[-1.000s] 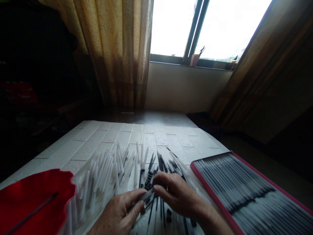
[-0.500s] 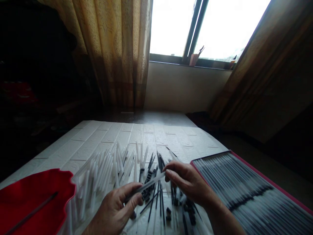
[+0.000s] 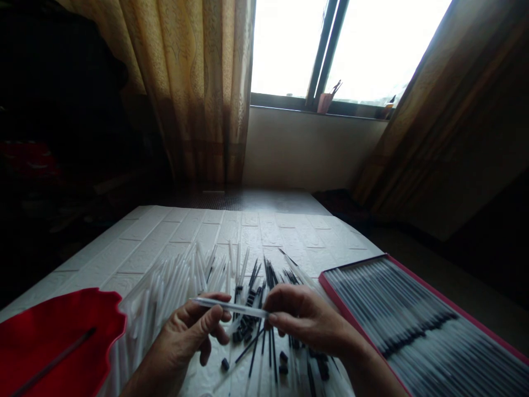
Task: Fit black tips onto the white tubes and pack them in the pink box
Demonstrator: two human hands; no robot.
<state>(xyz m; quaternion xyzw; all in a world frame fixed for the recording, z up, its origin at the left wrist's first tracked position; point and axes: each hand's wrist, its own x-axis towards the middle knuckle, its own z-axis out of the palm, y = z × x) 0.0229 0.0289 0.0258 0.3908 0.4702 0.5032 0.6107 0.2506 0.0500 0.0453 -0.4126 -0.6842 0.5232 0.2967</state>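
Observation:
A translucent pen barrel (image 3: 247,310), with a pointed tip at its left end, lies nearly level between both hands. My right hand (image 3: 308,320) pinches the right end between thumb and fingers. The tip half lies between the thumb and index finger of my left hand (image 3: 185,333), whose other fingers are loosely curled. Under and behind the hands are thin black refills (image 3: 270,353) and small black caps (image 3: 283,361). A heap of clear empty barrels (image 3: 165,298) spreads to the left of them.
On the right stands a pink-edged box (image 3: 417,314) filled with rows of pens. A red scalloped tray (image 3: 61,325) holding one dark stick-like item is at the left. The white brick-patterned tabletop (image 3: 248,220) reaches back toward the curtains (image 3: 198,82) and window.
The pen has swung from slanting up rightward to nearly level, its tip now showing past my left fingers. My right hand has shifted down and left; the left fingers have loosened.

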